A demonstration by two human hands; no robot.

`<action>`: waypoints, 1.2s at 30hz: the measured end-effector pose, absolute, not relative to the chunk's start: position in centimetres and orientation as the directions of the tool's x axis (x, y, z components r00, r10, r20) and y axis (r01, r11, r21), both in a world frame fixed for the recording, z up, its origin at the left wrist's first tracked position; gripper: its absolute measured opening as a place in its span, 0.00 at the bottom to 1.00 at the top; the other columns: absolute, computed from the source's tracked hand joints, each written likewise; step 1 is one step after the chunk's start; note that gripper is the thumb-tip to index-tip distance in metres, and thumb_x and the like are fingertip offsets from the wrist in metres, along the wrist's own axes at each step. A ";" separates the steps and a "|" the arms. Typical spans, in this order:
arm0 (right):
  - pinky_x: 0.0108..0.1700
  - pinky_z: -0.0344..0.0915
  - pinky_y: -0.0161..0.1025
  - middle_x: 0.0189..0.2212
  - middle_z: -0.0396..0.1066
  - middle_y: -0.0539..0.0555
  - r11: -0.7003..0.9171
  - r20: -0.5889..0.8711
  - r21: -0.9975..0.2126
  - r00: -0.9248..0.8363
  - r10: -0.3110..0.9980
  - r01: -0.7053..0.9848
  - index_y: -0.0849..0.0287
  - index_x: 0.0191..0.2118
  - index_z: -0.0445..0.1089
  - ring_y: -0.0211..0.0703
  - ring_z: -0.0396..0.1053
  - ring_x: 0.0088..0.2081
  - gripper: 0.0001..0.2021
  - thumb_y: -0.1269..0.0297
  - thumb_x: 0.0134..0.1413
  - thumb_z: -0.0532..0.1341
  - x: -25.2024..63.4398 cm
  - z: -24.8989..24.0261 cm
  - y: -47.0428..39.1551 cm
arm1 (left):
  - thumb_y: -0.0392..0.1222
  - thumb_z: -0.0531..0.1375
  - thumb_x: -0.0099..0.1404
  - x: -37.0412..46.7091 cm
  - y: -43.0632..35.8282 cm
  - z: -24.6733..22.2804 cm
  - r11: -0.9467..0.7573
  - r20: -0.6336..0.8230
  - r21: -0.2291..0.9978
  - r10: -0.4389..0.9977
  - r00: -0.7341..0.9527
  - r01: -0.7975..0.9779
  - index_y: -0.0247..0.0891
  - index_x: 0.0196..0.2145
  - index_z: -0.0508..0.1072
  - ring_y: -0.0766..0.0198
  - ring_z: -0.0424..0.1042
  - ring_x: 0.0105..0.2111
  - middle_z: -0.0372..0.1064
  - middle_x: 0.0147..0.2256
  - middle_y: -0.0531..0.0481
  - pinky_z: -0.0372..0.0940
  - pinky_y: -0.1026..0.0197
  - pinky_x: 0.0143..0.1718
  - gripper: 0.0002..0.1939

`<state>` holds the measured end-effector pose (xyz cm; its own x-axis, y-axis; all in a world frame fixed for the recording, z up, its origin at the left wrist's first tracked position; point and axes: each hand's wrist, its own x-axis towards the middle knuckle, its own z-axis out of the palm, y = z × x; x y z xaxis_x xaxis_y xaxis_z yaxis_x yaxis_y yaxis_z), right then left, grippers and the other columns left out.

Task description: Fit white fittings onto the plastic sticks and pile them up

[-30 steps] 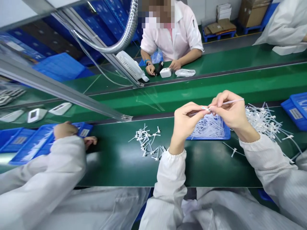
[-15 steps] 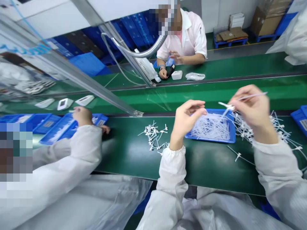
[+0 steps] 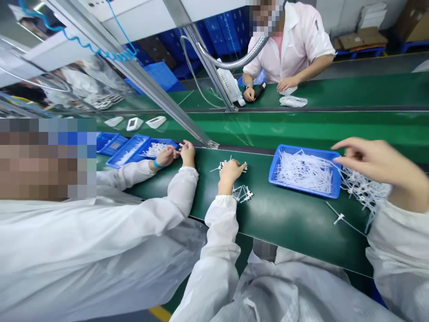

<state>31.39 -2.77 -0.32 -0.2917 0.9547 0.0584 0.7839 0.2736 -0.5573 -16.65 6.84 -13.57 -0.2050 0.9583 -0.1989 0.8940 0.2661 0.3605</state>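
Note:
My left hand [image 3: 230,173] is low over a small cluster of white plastic connectors with short tubes [image 3: 244,194] on the green bench. Its thumb stands apart from the fingers; the fingertips are partly hidden, and I see nothing held. My right hand [image 3: 375,163] hovers at the right end of a blue tray [image 3: 303,193], thumb and forefinger apart with nothing visible between them. Thin white tubes [image 3: 301,170] fill that tray. Under and beside my right hand lies a heap of tubes fitted with white connectors [image 3: 363,190]. One such tube with a connector [image 3: 340,217] lies separately in front.
To my left, a co-worker's hands [image 3: 177,154] work beside blue trays of white parts [image 3: 129,152]. Across the bench another person sits near a clear-wrapped item [image 3: 293,101]. A slanting metal post [image 3: 197,134] meets the bench's back edge. White devices [image 3: 134,124] stand behind the trays.
My left hand has moved left and down to the connector cluster. My right hand has let go of the tube with its connector and moved right. The view has shifted left.

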 end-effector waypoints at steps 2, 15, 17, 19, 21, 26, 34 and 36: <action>0.36 0.63 0.40 0.31 0.78 0.52 0.301 -0.161 -0.505 -0.431 0.888 0.809 0.56 0.61 0.76 0.43 0.71 0.30 0.26 0.43 0.69 0.62 27.7 -1.7 -0.5 | 0.57 0.68 0.67 -16.7 7.1 -14.7 0.271 -0.217 0.336 0.954 -0.205 0.902 0.38 0.43 0.82 0.49 0.80 0.47 0.83 0.43 0.38 0.69 0.55 0.50 0.19; 0.40 0.62 0.38 0.36 0.82 0.56 0.377 -0.324 -0.369 -0.498 0.804 0.849 0.60 0.39 0.80 0.43 0.73 0.35 0.09 0.72 0.60 0.61 23.7 -8.1 3.1 | 0.53 0.67 0.68 -11.9 6.4 -7.8 -0.117 0.089 0.723 0.993 0.077 0.681 0.38 0.39 0.80 0.63 0.72 0.33 0.79 0.35 0.49 0.66 0.63 0.37 0.14; 0.38 0.61 0.38 0.34 0.81 0.56 0.380 -0.296 -0.405 -0.512 0.806 0.832 0.60 0.38 0.79 0.42 0.71 0.32 0.08 0.72 0.60 0.61 24.1 -7.6 2.9 | 0.53 0.70 0.66 -9.9 6.3 -4.7 -0.274 0.258 0.866 0.961 0.096 0.419 0.38 0.41 0.80 0.65 0.73 0.32 0.79 0.35 0.48 0.66 0.64 0.33 0.16; 0.38 0.62 0.38 0.33 0.80 0.54 0.398 -0.224 -0.487 -0.551 0.804 0.778 0.59 0.37 0.78 0.41 0.71 0.32 0.06 0.70 0.62 0.62 24.8 -6.8 2.6 | 0.52 0.72 0.65 -7.6 6.0 -2.3 -0.408 0.403 0.892 0.913 0.064 0.197 0.39 0.44 0.82 0.65 0.74 0.32 0.79 0.36 0.48 0.67 0.65 0.32 0.17; 0.38 0.64 0.38 0.32 0.79 0.52 0.406 -0.099 -0.579 -0.555 0.826 0.707 0.58 0.36 0.77 0.41 0.73 0.33 0.06 0.65 0.64 0.64 25.6 -5.5 1.9 | 0.52 0.74 0.63 -5.1 5.8 -1.0 -0.477 0.473 0.877 0.878 0.073 0.051 0.39 0.43 0.84 0.66 0.74 0.30 0.80 0.35 0.48 0.69 0.64 0.32 0.16; 0.39 0.73 0.43 0.33 0.80 0.51 0.435 0.379 -0.812 -0.216 0.900 0.388 0.54 0.35 0.76 0.45 0.77 0.34 0.08 0.58 0.60 0.72 26.2 -2.2 -0.6 | 0.51 0.76 0.61 0.9 5.6 -2.9 -0.306 0.302 0.951 0.886 0.351 -0.047 0.35 0.39 0.84 0.63 0.78 0.34 0.83 0.38 0.44 0.72 0.61 0.37 0.17; 0.40 0.77 0.47 0.34 0.83 0.54 0.485 0.580 -0.769 0.136 0.803 0.417 0.53 0.33 0.79 0.49 0.81 0.36 0.08 0.63 0.50 0.77 23.9 -2.8 -0.6 | 0.58 0.74 0.62 4.2 3.9 -3.4 -0.234 0.237 0.970 0.830 0.506 -0.069 0.34 0.42 0.83 0.60 0.79 0.40 0.81 0.41 0.43 0.72 0.57 0.47 0.24; 0.38 0.77 0.47 0.34 0.83 0.53 0.453 0.552 -0.733 0.054 0.832 0.508 0.51 0.37 0.81 0.48 0.80 0.34 0.08 0.59 0.53 0.75 24.4 -3.4 -0.3 | 0.58 0.74 0.63 3.9 3.8 -3.0 -0.247 0.259 0.965 0.846 0.467 -0.088 0.35 0.43 0.83 0.61 0.79 0.38 0.81 0.43 0.43 0.72 0.58 0.46 0.23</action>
<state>24.37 -0.26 -3.43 0.0544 0.8324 0.5516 0.5079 0.4525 -0.7330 3.90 3.79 -2.99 0.4665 0.8457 0.2592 -0.0878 -0.2473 0.9649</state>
